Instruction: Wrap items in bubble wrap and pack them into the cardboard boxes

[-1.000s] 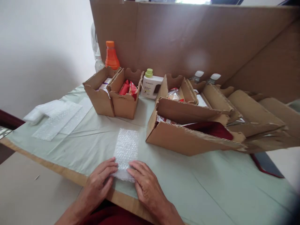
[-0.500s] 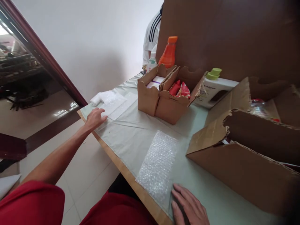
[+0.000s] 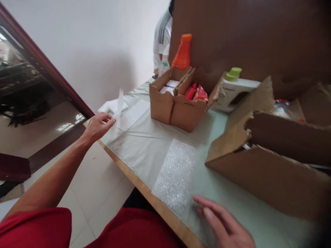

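Observation:
At the table's far left end, my left hand (image 3: 97, 126) pinches the edge of a thin bubble wrap sheet (image 3: 120, 104) that stands up from the table. Beneath and beside it lie another flat translucent sheet (image 3: 136, 113) and a folded white piece (image 3: 107, 106). A single bubble wrap sheet (image 3: 176, 172) lies flat near the front edge. Close to its lower right corner hovers my right hand (image 3: 223, 222), fingers apart, holding nothing.
Small cardboard bins (image 3: 161, 106) hold white boxes and red packets (image 3: 198, 93). Behind them stand an orange bottle (image 3: 182, 55) and a white jug with a green cap (image 3: 234, 74). Larger cardboard boxes (image 3: 263, 179) occupy the right. A person in a white shirt (image 3: 162, 38) is at the back.
My left hand has closed on a bubble wrap sheet and lifted it off the others. My right hand has risen from the table and shifted slightly right, fingers spreading.

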A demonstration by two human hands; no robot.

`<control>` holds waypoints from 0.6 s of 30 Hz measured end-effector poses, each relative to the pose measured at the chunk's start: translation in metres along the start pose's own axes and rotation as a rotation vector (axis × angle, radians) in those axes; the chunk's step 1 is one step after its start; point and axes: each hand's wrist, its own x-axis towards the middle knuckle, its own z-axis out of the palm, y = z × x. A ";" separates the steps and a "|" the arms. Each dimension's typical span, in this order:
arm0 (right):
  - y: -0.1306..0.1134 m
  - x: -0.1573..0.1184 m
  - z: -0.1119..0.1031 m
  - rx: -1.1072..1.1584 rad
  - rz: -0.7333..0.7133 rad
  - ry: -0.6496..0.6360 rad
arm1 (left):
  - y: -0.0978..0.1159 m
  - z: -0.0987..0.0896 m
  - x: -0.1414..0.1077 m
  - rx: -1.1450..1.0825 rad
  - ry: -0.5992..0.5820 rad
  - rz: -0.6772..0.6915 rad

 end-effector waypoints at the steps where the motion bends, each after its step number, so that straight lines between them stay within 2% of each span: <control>1: -0.015 0.004 0.003 0.131 0.098 -0.008 | 0.017 0.006 -0.020 0.010 -0.014 0.160; 3: -0.042 0.017 0.013 0.457 0.166 -0.144 | 0.051 0.023 -0.065 -0.008 -0.105 0.361; 5: -0.056 0.036 0.026 0.692 0.207 -0.264 | 0.082 0.045 -0.113 -0.084 -0.238 0.523; 7: -0.059 0.055 0.037 0.799 0.219 -0.290 | 0.105 0.066 -0.155 -0.142 -0.364 0.666; 9: -0.054 0.068 0.042 0.826 0.225 -0.242 | 0.122 0.084 -0.185 -0.140 -0.440 0.750; 11: -0.049 0.076 0.041 0.802 0.233 -0.141 | 0.131 0.093 -0.201 -0.136 -0.460 0.777; 14: -0.043 0.081 0.035 0.727 0.228 0.008 | 0.134 0.095 -0.206 -0.194 -0.456 0.751; 18: -0.040 0.085 0.031 0.660 0.227 0.061 | 0.122 0.092 -0.200 -0.219 -0.421 0.737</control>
